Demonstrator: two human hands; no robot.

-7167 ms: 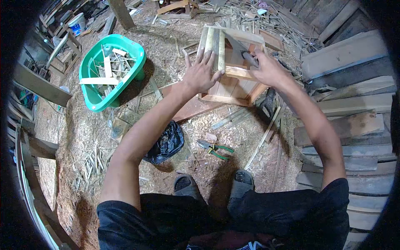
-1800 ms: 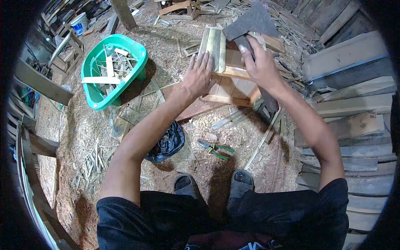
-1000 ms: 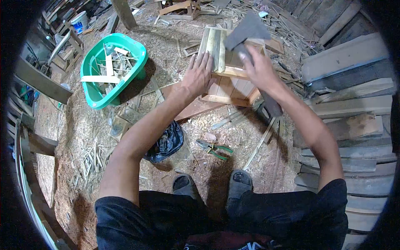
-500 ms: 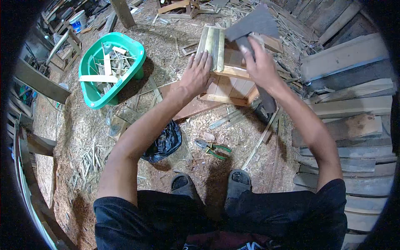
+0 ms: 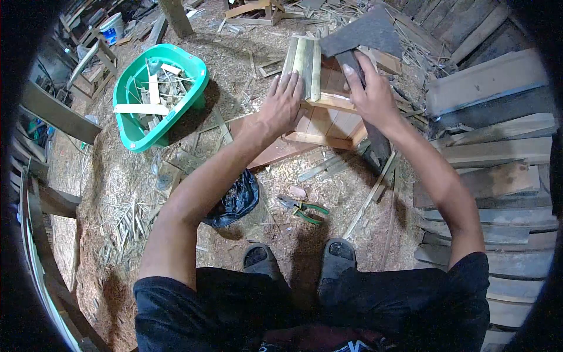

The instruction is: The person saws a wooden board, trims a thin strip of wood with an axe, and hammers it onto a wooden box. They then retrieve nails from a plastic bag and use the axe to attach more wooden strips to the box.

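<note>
A wooden box frame (image 5: 319, 139) stands on the ground ahead of me, with several narrow slats (image 5: 301, 64) lying side by side across its upper left. My left hand (image 5: 280, 111) rests flat on the near end of these slats, fingers stretched out. Wrapped round the dark handle of a hatchet (image 5: 366, 36), close below its head, is my right hand (image 5: 370, 97). The broad grey blade hangs over the far right of the box and points left toward the slats. The handle's lower end reaches down past my right wrist.
A green tub (image 5: 130, 134) holding wood scraps stands at the left. Pliers (image 5: 304, 210) with green handles and a black plastic bag (image 5: 237, 202) lie near my feet. Stacked boards (image 5: 487, 146) line the right side. Shavings and sticks cover the ground.
The view has shifted slightly. The hatchet head has tilted a little, still beside the slats. My left hand stays on the slats.
</note>
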